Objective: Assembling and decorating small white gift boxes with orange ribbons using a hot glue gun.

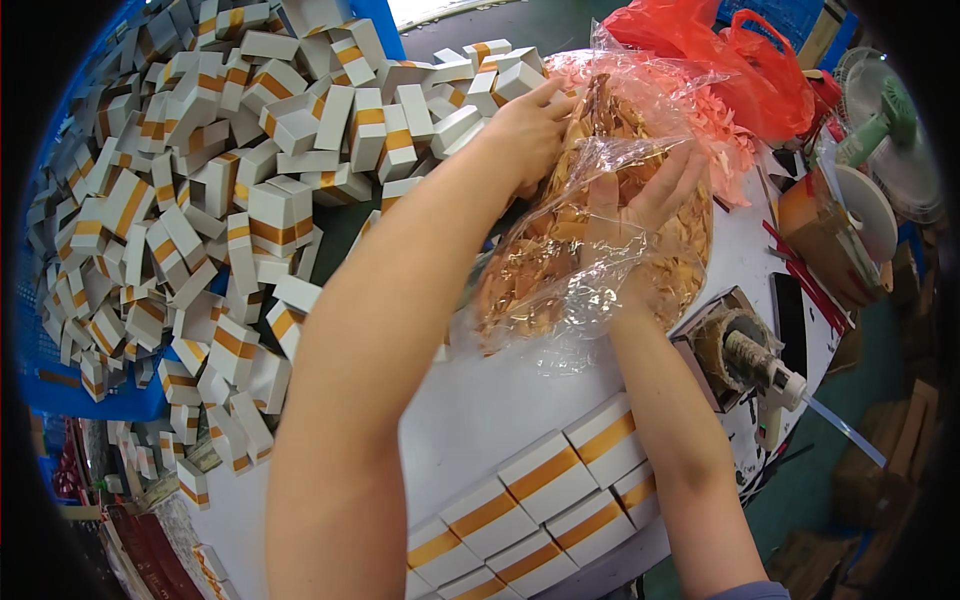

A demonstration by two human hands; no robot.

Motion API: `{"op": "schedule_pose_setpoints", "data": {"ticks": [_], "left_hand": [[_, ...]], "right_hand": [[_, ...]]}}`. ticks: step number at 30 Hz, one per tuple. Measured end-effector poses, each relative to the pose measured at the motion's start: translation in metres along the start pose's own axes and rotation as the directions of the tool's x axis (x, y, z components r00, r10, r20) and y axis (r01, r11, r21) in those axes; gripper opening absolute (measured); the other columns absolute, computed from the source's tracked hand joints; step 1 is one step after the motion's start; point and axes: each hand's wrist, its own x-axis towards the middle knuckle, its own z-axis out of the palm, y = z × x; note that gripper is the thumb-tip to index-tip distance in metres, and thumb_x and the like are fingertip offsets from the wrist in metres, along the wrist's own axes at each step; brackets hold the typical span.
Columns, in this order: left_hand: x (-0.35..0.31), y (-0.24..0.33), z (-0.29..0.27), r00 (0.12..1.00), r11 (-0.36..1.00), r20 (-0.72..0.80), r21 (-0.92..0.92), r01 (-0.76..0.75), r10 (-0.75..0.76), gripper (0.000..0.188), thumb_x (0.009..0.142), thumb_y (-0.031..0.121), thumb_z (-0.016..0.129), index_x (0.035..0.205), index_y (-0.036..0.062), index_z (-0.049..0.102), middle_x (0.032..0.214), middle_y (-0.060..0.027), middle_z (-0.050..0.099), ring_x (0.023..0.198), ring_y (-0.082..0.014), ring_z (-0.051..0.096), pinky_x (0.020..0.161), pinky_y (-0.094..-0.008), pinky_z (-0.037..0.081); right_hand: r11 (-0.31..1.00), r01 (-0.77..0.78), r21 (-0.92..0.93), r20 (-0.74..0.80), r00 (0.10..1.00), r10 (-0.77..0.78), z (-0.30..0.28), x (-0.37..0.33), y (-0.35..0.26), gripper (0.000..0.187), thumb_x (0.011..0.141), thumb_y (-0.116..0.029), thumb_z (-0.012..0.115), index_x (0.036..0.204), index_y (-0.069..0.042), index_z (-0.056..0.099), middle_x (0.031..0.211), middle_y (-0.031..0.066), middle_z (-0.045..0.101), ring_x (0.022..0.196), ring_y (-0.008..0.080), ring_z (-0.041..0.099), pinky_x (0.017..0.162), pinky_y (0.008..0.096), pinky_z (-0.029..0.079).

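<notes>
The plastic bag (535,255) lies directly at both hands, long axis running roughly near to far. Left hand (530,135) touches its left edge, grip unclear; right hand (650,200) spreads open beneath its film.

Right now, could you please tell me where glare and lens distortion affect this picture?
Head view: bright glare streaks the clear plastic bag; in that same view, the blue plastic crate bows along the left rim, and black fills the corners.

We work at a white table (540,390), its surface catching pale light, above a green floor (850,395). Past its right edge we see brown cardboard (870,465) and, farther up, a fan (898,115).
</notes>
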Motion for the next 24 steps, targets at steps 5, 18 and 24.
{"op": "schedule_pose_setpoints", "data": {"ticks": [5,18,24], "left_hand": [[0.04,0.002,0.072,0.981,0.903,0.168,0.429,0.016,-0.097,0.057,0.082,0.04,0.048,0.135,0.0216,0.037,0.134,0.0038,0.04,0.127,-0.0214,0.024,0.102,-0.0406,0.015],[-0.123,-0.034,0.016,0.952,0.944,0.071,0.175,0.281,-0.297,0.04,0.082,0.046,0.051,0.09,0.0112,0.069,0.124,-0.0051,0.049,0.13,-0.0243,0.024,0.106,-0.0454,0.014],[-0.175,-0.057,-0.007,0.92,0.92,0.02,-0.02,0.392,-0.392,0.038,0.08,0.043,0.056,0.093,0.0081,0.062,0.129,-0.0084,0.042,0.128,-0.028,0.027,0.104,-0.0449,0.022]], "right_hand": [[0.99,-0.137,0.022,0.112,0.985,0.134,0.018,-0.005,-0.005,0.1,0.073,-0.073,0.045,0.141,-0.007,0.012,0.14,0.0314,0.008,0.13,0.0461,0.016,0.103,0.0525,0.018],[0.976,-0.216,-0.034,0.451,0.868,0.208,0.053,-0.007,-0.02,0.058,0.086,-0.051,0.047,0.123,-0.007,0.045,0.114,0.0205,0.052,0.108,0.0346,0.047,0.092,0.0421,0.036],[0.97,-0.228,0.082,0.764,0.64,0.085,0.059,-0.013,-0.047,0.065,0.083,-0.054,0.047,0.129,-0.008,0.04,0.124,0.0204,0.045,0.117,0.0374,0.039,0.097,0.0497,0.028]]}}
